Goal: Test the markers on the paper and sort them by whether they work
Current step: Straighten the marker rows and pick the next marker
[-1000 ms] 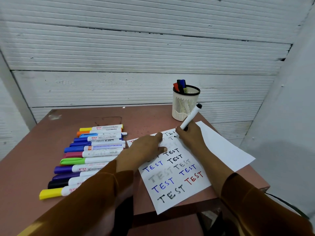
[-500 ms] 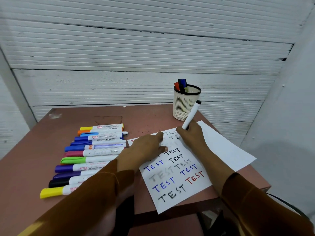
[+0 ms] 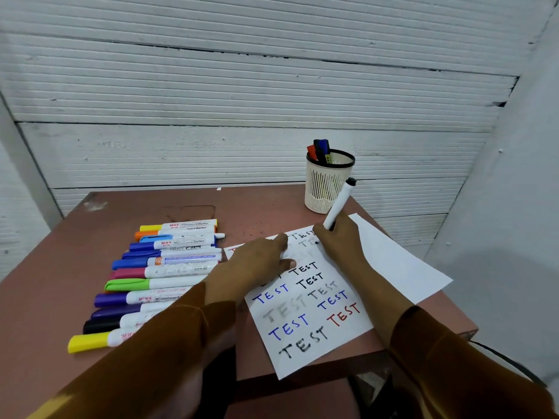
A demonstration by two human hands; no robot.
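- The right hand (image 3: 341, 240) grips a slim white-barrelled marker with a black end (image 3: 339, 204), fingers curled round its lower part; the barrel slants up and away toward the cup, and its tip meets the paper near the top rows of writing.
- The left hand (image 3: 257, 264) lies flat with straight fingers pressing on the white sheet of paper (image 3: 305, 300), which rests on the dull pink, scuffed tabletop (image 3: 60, 267).
- The sheet carries hand-lettered "TEST" words in black, blue, red and a faint grey; a second plain white sheet (image 3: 402, 261) lies partly under it, fanned out to the right.
- A row of smooth plastic whiteboard markers with white barrels and coloured caps (image 3: 157, 273) lies side by side, left of the paper: yellow, orange, blues, magenta, green, purples, black, yellow.
- A cream, slotted plastic pen cup with a black rim (image 3: 328, 186) stands at the table's far edge, holding markers with red, black and blue caps.
- Brown, soft-looking sleeves cover both forearms.
- Behind is a white ribbed shutter wall (image 3: 242, 86).
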